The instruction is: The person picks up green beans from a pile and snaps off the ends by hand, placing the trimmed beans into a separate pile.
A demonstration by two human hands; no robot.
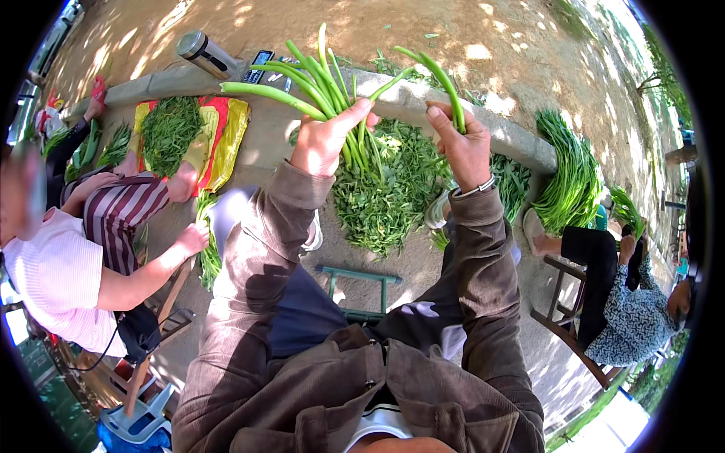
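My left hand (pixel 323 141) grips a bunch of long green vegetable stems (pixel 320 79), their cut-looking ends fanning up and away from me. One stem sticks out of the bunch toward the right. My right hand (pixel 461 136), with a bracelet at the wrist, is closed around a bent green stem or two (pixel 444 76) between thumb and fingers. The hands are apart, raised above a heap of loose green leaves (pixel 385 209) on the ground between my shoes. The lower part of the left bunch hangs over that heap.
A low concrete curb (pixel 510 133) crosses ahead, bearing a steel thermos (pixel 207 54) and a keypad phone (pixel 259 67). Leaves lie on a red-yellow sack (pixel 232 147) at left. A pile of long greens (pixel 569 170) lies right. Seated people flank me, one (pixel 62 272) close on the left.
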